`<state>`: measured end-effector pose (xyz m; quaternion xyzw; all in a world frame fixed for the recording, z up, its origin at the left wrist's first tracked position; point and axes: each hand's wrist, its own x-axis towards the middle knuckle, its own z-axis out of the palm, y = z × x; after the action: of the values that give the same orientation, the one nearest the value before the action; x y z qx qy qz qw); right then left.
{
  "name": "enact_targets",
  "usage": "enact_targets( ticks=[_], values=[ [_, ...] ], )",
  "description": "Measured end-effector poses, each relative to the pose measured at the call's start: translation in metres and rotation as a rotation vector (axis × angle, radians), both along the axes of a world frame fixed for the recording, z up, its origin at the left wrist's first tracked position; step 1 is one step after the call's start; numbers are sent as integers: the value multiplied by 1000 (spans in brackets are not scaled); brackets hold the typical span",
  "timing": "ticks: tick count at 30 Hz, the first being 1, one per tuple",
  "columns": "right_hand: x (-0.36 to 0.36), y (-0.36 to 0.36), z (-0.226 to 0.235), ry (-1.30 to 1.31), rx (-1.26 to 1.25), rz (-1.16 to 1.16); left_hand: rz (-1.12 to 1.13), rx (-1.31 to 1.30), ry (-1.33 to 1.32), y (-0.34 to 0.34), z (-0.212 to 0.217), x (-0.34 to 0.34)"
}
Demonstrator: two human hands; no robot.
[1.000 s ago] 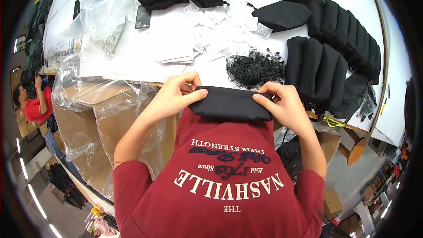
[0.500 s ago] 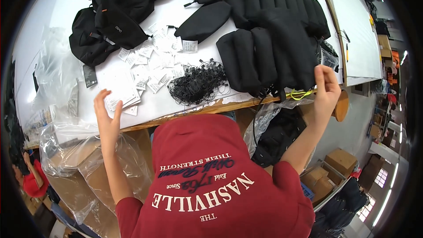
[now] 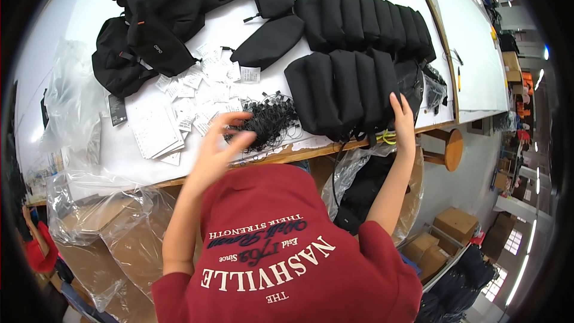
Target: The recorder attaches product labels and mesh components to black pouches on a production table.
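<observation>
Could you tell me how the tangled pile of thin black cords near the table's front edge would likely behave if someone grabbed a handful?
The tangled pile of thin black cords would probably be floppy and light, since the strands look thin and loop loosely. Being intertwined, a handful would likely drag neighbouring strands along. The left hand hovers beside it; loose loops already spread over the white table, so a push might scatter them.

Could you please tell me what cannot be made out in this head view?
- Left hand: motion-blurred over the black cords; grip unclear.
- Right hand: palm hidden against the black pouches.
- Paper tags: too small to read.
</observation>
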<state>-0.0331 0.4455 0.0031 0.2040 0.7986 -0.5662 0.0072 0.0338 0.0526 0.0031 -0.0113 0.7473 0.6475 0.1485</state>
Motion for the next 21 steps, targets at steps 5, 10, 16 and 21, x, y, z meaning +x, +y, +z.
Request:
enact_targets(
  ticks=[5,10,16,21],
  values=[
    [10,2,-10,1,-103,-9,-127,-100,-39,82,-41,-57],
    [22,4,-25,-5,-222,-32,-84,37,-78,96,-54,-83],
    [33,0,-34,49,-389,-53,-204,380,-316,104,-46,-87],
    [43,-10,-41,144,-602,-14,-219,307,-19,118,-60,-71]
  ],
)
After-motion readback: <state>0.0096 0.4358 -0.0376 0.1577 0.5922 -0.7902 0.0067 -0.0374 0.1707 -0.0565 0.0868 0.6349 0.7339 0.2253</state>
